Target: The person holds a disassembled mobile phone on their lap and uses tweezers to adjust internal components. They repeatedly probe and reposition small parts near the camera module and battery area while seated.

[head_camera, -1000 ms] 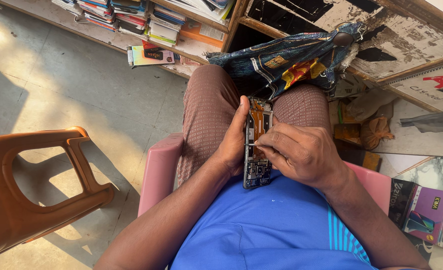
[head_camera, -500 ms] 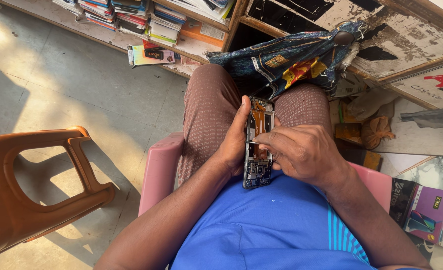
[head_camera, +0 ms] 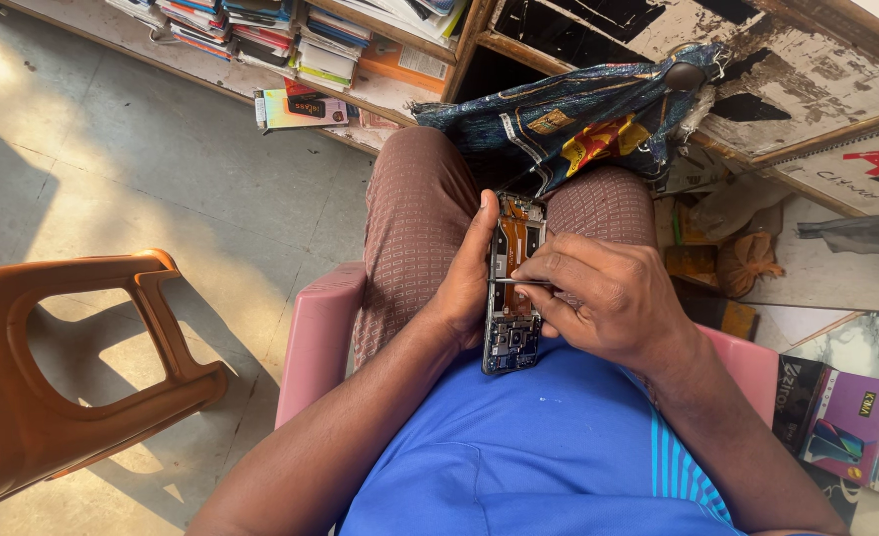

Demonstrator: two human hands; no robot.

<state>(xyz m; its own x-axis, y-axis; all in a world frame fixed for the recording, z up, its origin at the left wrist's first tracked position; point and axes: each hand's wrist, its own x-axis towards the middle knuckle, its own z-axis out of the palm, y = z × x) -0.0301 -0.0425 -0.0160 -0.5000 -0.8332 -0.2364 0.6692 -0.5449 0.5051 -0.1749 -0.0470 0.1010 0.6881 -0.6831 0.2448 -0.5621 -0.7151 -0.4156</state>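
Pinching thin metal tweezers (head_camera: 527, 282) between thumb and fingers, the right hand (head_camera: 608, 303) has its grip closed on them, their tip on the orange inner parts of an opened phone (head_camera: 511, 298). The left hand (head_camera: 464, 288) wraps the phone's left edge, holding it upright over the lap. A pink chair (head_camera: 315, 337) sits beneath; an orange chair (head_camera: 82, 367) stands left, a patterned cloth (head_camera: 578, 119) beyond the knees.

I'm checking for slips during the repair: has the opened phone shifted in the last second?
No. The opened phone lies just as before against the pink chair, gripped by the left hand, with the right hand over it.
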